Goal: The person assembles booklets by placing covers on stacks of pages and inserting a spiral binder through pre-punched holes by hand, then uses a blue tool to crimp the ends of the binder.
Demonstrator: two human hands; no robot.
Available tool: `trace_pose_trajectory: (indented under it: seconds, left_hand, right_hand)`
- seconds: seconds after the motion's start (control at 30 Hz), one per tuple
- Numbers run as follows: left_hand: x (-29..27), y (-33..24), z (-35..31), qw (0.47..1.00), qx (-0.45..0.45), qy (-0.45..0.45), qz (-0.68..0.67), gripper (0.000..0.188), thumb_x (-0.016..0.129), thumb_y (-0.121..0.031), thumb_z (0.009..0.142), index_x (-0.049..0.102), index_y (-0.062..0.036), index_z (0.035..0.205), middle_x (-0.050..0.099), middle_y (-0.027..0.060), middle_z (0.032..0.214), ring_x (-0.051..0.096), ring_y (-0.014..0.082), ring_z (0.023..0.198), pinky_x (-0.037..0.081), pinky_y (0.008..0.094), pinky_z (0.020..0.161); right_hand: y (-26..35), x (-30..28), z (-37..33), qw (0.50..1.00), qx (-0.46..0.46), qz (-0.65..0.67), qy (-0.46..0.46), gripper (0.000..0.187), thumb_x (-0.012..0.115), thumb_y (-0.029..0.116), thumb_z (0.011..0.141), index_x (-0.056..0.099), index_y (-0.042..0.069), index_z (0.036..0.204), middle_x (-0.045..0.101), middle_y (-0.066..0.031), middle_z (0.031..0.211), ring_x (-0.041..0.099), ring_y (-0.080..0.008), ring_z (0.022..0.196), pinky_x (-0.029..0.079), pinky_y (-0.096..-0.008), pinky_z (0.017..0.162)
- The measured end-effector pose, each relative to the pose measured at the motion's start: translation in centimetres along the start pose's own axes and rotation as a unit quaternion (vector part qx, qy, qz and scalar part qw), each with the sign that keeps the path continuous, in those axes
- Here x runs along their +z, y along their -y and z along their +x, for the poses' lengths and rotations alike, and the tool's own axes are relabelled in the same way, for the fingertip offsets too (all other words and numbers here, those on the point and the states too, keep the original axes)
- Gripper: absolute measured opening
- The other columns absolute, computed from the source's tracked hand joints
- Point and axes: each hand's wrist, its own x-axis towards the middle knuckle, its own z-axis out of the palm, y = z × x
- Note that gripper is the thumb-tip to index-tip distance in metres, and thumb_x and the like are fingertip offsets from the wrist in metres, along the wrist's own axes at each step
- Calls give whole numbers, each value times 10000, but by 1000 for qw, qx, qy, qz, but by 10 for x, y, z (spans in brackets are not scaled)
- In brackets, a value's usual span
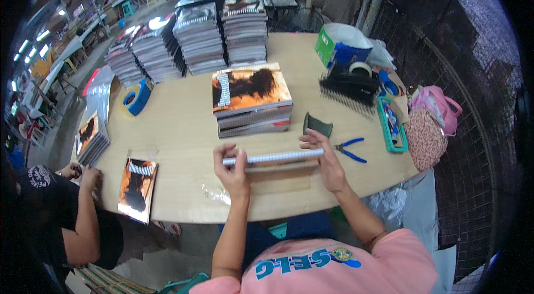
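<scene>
1. Long tables [83, 35] fill the hall, far behind and left of the middle stack [253, 119], which stands on a pale worktable [178, 127].
2. On the person's side of the middle stack, a book [278, 157] is held edge-up above the worktable.
3. Left hand [231, 174]: thumb and fingers pinch the book's left end, a narrow grip.
4. Right hand [328, 163]: at the book's right end, fingers raised and parted; whether it grips, I cannot tell.
5. Right of the middle stack: a dark curved piece [318, 125], blue pliers [351, 149], black wires [347, 91] and a green tray [399, 145].
6. Left of it: a blue tape dispenser [138, 99], a copy [137, 189] lying nearer the person, and a co-worker's hands [89, 176] at a small pile [92, 139].
7. Behind it: tall piles [197, 38].
</scene>
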Motion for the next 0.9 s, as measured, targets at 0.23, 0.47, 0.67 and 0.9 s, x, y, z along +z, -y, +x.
trace_pose_trajectory:
  seconds: [0.23,0.47,0.67,0.9]
  left_hand:
    - [5,-1,-1,999,-21,-6,24,375,616,-124,841,476,-19,1174,532,52,864,482,101,770,418,241,700]
    - [34,-76,-27,852,333,189,358,491,673,-240,830,528,-101,1277,549,128,1196,544,280,1093,318,462,1015]
    - [66,-52,-23,804,319,342,368,305,648,-113,792,649,-101,1097,636,55,975,611,233,905,444,405,832]
    - [71,-46,-23,822,344,319,323,236,673,-97,764,668,-88,1000,632,61,855,619,240,813,472,370,717]
  right_hand:
    - [-66,-164,131,661,23,-743,-104,245,669,156,785,617,79,1012,507,-107,1079,477,-293,1036,420,-465,800]
    - [-58,-198,106,664,-152,-731,41,121,635,103,782,644,77,899,637,-85,975,575,-274,1014,347,-538,1014]
    - [1,-180,104,742,-112,-655,86,138,632,59,794,632,62,933,651,-96,976,627,-273,926,323,-544,1047]
    - [31,-158,97,808,-146,-560,112,169,613,-14,787,642,22,950,638,-109,826,624,-269,777,490,-385,771]
